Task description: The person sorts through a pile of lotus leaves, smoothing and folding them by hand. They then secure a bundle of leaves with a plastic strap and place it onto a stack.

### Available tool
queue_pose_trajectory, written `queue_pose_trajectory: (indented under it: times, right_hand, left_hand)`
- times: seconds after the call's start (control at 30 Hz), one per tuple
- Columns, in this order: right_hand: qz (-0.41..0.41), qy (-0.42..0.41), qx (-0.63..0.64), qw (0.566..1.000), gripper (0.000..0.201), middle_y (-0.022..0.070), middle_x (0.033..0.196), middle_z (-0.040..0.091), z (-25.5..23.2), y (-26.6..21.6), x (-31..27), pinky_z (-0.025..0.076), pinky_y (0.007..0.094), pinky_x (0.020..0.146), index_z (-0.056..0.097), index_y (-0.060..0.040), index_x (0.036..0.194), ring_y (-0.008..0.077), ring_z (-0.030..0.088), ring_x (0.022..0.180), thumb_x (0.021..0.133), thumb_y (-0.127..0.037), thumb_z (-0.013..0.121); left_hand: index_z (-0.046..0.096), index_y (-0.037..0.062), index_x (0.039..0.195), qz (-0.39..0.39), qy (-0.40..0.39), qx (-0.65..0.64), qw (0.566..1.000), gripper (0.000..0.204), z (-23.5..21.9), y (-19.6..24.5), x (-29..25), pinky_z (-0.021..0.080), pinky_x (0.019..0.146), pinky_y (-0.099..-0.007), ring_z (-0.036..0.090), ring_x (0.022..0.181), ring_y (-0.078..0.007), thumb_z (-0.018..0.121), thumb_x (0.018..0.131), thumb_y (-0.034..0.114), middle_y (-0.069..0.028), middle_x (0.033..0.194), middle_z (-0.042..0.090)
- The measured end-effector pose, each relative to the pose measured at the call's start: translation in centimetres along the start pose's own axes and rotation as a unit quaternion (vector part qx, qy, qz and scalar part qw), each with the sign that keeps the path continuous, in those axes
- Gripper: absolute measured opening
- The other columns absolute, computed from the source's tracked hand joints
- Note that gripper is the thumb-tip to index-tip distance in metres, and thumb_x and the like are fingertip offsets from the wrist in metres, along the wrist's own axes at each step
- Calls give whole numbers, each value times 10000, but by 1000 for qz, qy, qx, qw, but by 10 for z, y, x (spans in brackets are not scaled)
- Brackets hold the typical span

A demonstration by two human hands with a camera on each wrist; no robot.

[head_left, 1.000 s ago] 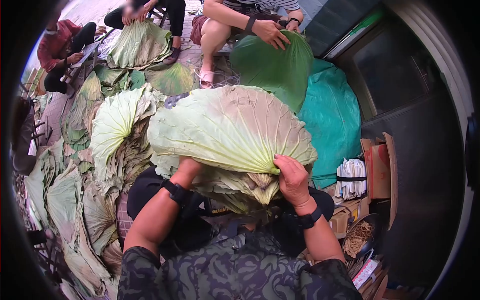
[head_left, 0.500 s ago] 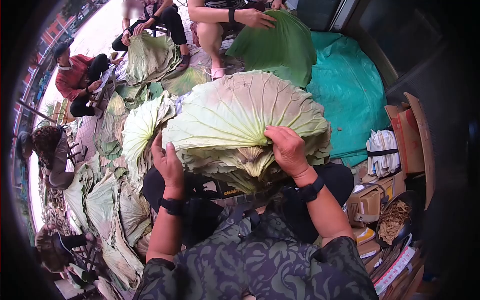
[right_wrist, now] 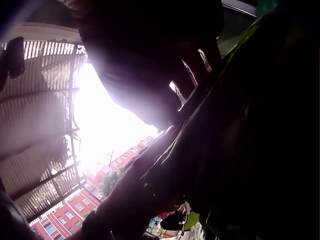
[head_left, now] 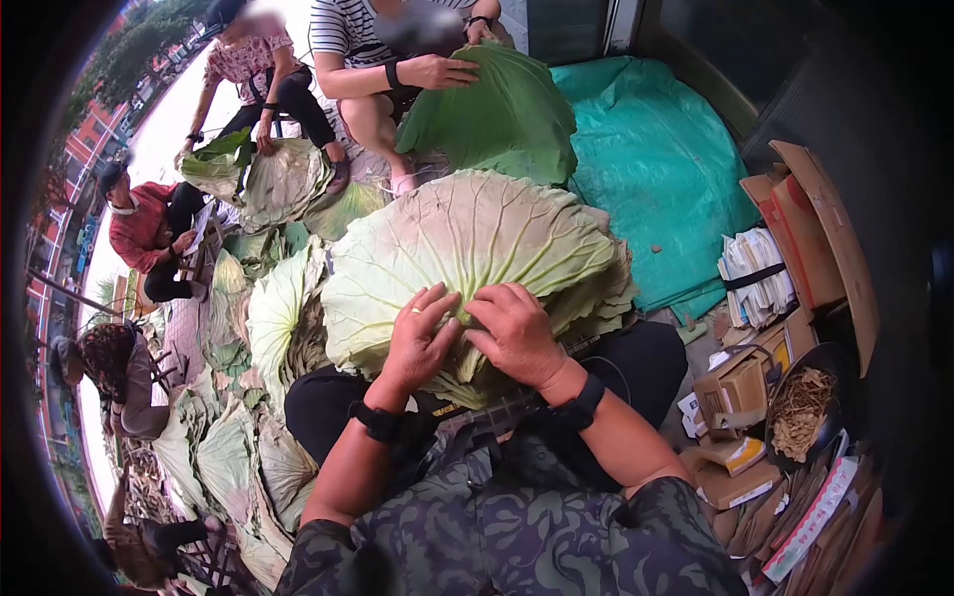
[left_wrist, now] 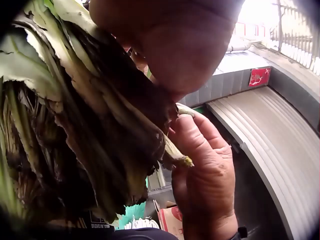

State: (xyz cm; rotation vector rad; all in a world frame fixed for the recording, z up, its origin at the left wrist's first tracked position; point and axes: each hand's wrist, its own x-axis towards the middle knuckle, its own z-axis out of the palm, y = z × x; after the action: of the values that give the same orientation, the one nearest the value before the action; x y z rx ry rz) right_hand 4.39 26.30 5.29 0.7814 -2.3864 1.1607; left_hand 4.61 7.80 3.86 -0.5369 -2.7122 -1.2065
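A pale green lotus leaf (head_left: 477, 223), ribbed and browned toward its top, lies over a thick stack of dried lotus leaves (head_left: 614, 288) on my lap. My left hand (head_left: 415, 343) rests at the leaf's lower centre, fingers loosely bent over the ribs with the thumb apart from them. Right beside it, my right hand (head_left: 522, 338) pinches the leaf near its stem end. In the left wrist view the right hand's thumb (left_wrist: 190, 135) meets its fingers at a short stub, close to a cut stem (left_wrist: 177, 155). The right wrist view is mostly dark.
More dried leaves (head_left: 234, 457) cover the ground at left. Across from me a person holds a dark green leaf (head_left: 497, 114); other people sit farther left. A teal tarp (head_left: 656, 189), tied papers (head_left: 755, 278), cardboard boxes (head_left: 730, 397) and a pan of dry scraps (head_left: 803, 412) stand at right.
My left hand came from under the leaf's left side, out to its edge, then onto its centre. My right hand stayed near the stem end. The head view shifted.
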Motion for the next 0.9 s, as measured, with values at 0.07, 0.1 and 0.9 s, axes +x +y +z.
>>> queue_pose_trajectory:
  times: [0.07, 0.1, 0.9]
  right_hand:
    - [5, 7, -19, 1000, 265, 78, 908, 551, 4, -1, 1, 433, 376, 788, 606, -73, 891, 277, 525, 889, 648, -133, 694]
    - [10, 11, -24, 1000, 265, 78, 908, 551, 6, -1, 3, 433, 376, 788, 606, -73, 891, 277, 525, 889, 648, -133, 694]
    - [-2, -4, -40, 999, 199, 100, 785, 530, 8, -3, 7, 447, 354, 710, 562, -62, 744, 288, 533, 774, 646, -170, 698]
  left_hand:
    - [574, 44, 1153, -2, -12, -13, 1000, 358, 0, 0, -2, 317, 1021, -426, 448, 1173, -378, 589, 810, 149, -222, 1219, 516]
    - [571, 43, 1157, -11, -15, -20, 1000, 359, 0, -1, -3, 315, 1023, -425, 446, 1177, -377, 586, 812, 142, -225, 1224, 511]
    - [596, 38, 1116, 42, -27, 12, 999, 329, -3, -4, 4, 452, 853, -398, 544, 1012, -370, 581, 796, 115, -217, 1106, 566]
